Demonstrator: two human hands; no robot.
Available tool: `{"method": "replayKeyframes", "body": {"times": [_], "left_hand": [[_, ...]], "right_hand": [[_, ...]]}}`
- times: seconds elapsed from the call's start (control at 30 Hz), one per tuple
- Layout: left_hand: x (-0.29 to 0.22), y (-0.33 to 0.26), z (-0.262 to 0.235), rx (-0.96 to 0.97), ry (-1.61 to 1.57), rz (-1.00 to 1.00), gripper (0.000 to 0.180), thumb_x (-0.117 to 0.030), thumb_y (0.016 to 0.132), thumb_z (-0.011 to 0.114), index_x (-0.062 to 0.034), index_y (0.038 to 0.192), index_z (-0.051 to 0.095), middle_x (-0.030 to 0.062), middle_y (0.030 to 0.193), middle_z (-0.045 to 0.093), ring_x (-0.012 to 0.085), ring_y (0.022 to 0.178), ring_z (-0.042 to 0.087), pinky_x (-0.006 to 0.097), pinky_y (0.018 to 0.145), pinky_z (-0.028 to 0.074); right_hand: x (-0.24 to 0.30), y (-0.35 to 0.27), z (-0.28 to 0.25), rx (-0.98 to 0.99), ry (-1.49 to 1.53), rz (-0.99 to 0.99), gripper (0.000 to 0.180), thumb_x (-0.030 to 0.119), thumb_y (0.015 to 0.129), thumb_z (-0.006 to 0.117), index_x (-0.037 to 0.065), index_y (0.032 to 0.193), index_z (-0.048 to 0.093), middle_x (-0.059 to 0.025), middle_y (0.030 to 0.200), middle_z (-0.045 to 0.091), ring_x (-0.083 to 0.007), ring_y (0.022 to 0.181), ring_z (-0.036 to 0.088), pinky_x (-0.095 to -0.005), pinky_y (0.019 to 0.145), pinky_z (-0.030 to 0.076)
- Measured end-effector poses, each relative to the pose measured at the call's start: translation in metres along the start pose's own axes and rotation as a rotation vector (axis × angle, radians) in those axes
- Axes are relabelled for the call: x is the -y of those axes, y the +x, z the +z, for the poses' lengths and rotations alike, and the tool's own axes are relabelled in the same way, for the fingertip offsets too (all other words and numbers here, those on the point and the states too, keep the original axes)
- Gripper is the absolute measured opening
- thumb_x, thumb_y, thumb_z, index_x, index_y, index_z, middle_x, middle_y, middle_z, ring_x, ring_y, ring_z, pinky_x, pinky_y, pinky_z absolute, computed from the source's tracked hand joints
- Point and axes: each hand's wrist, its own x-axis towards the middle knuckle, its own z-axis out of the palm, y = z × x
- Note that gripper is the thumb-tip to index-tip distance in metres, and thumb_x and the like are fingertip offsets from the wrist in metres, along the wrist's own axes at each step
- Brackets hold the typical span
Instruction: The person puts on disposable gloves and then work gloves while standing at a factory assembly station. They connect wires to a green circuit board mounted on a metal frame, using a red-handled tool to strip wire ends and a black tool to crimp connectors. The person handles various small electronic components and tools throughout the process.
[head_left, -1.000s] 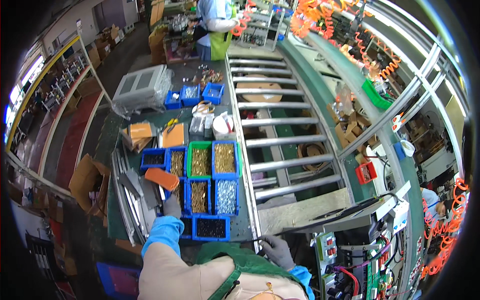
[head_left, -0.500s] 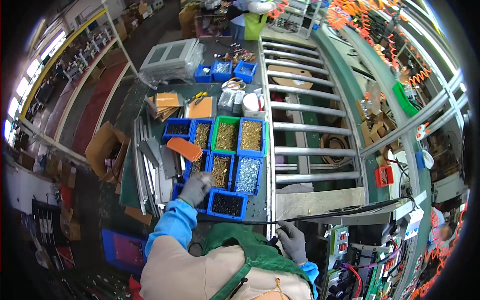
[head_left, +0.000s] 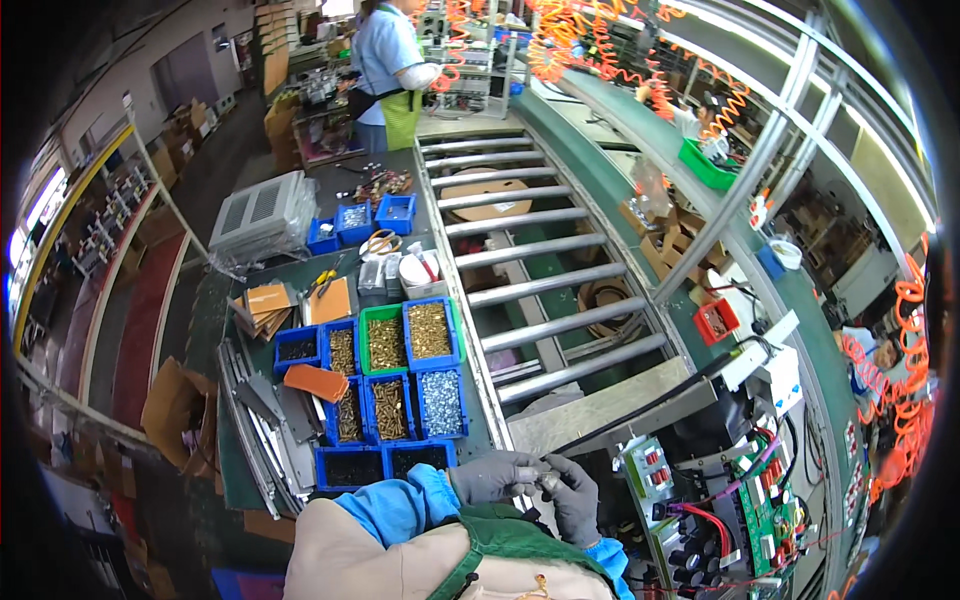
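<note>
In grey gloves, my left hand [head_left: 492,477] and my right hand [head_left: 575,497] meet in front of my body, at the near end of the roller conveyor. The fingertips of both are pinched close together; whatever lies between them is too small to make out. Left of them stand blue bins of black screws [head_left: 418,458], brass-coloured screws [head_left: 389,408] and silver screws [head_left: 441,402]. A green bin [head_left: 384,338] among them also holds brass-coloured pieces. An orange-brown card [head_left: 316,381] rests across the bins. To the right of my hands is an open chassis with circuit boards [head_left: 757,520].
A roller conveyor [head_left: 540,297] runs away ahead. Grey metal strips [head_left: 262,430] lie left of the bins. Black cables [head_left: 680,392] cross the chassis's far side. Farther off are a plastic-wrapped grey housing [head_left: 262,220], small blue bins [head_left: 354,222] and a person [head_left: 386,70] standing.
My left hand has left the screw bins and come right to meet my right hand. My view has swung to the right, with the chassis now more in sight.
</note>
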Motion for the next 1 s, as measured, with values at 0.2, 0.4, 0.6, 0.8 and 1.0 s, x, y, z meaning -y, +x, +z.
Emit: {"method": "replayKeyframes", "body": {"times": [0.2, 0.4, 0.6, 0.8, 1.0], "left_hand": [[0.014, 0.016, -0.004, 0.084, 0.044, -0.109, 0.030, -0.014, 0.088, 0.060, 0.0017, 0.113, 0.054, 0.0063, 0.097, 0.059, 0.0083, 0.078, 0.054, 0.019, 0.066, 0.047], [0.005, 0.027, -0.004, 0.183, -0.206, 0.040, 0.038, -0.019, 0.090, 0.058, 0.0031, 0.120, 0.050, 0.0146, 0.112, 0.058, 0.0188, 0.092, 0.060, 0.027, 0.081, 0.052], [-0.051, 0.054, 0.099, 0.207, 0.675, 0.226, 0.032, -0.025, 0.086, 0.060, 0.0010, 0.105, 0.061, 0.0011, 0.082, 0.055, 0.0106, 0.072, 0.050, 0.024, 0.062, 0.041], [-0.045, 0.110, 0.201, 0.494, 1.551, 0.487, 0.043, -0.030, 0.076, 0.069, -0.0027, 0.108, 0.063, 0.0095, 0.074, 0.059, 0.0192, 0.065, 0.056, 0.032, 0.060, 0.044], [-0.023, 0.142, 0.213, 0.609, 1.761, 0.440, 0.042, -0.034, 0.078, 0.066, -0.0039, 0.108, 0.063, 0.0141, 0.083, 0.064, 0.0233, 0.075, 0.063, 0.036, 0.066, 0.048]], "right_hand": [[-0.014, -0.020, -0.025, 0.000, -0.101, -0.274, 0.019, 0.012, 0.086, 0.062, -0.002, 0.099, 0.064, -0.0054, 0.092, 0.062, -0.0122, 0.080, 0.056, -0.0256, 0.071, 0.044], [0.036, -0.086, -0.040, -0.068, -0.016, -0.243, 0.027, 0.019, 0.094, 0.055, -0.004, 0.108, 0.053, -0.0102, 0.094, 0.063, -0.0129, 0.080, 0.062, -0.0260, 0.070, 0.051], [0.020, -0.147, -0.089, -0.544, -0.044, -0.273, 0.020, 0.009, 0.084, 0.066, -0.002, 0.100, 0.063, -0.0060, 0.082, 0.062, -0.0113, 0.071, 0.057, -0.0244, 0.064, 0.047], [0.021, -0.158, -0.103, -0.696, -0.389, -0.368, 0.019, 0.004, 0.075, 0.070, -0.001, 0.094, 0.068, -0.0049, 0.078, 0.059, -0.0132, 0.071, 0.055, -0.0282, 0.062, 0.043], [0.039, -0.158, -0.112, -0.984, -0.726, -0.407, 0.021, 0.000, 0.077, 0.064, 0.003, 0.098, 0.067, -0.0102, 0.086, 0.061, -0.0208, 0.071, 0.059, -0.0327, 0.062, 0.046]]}}
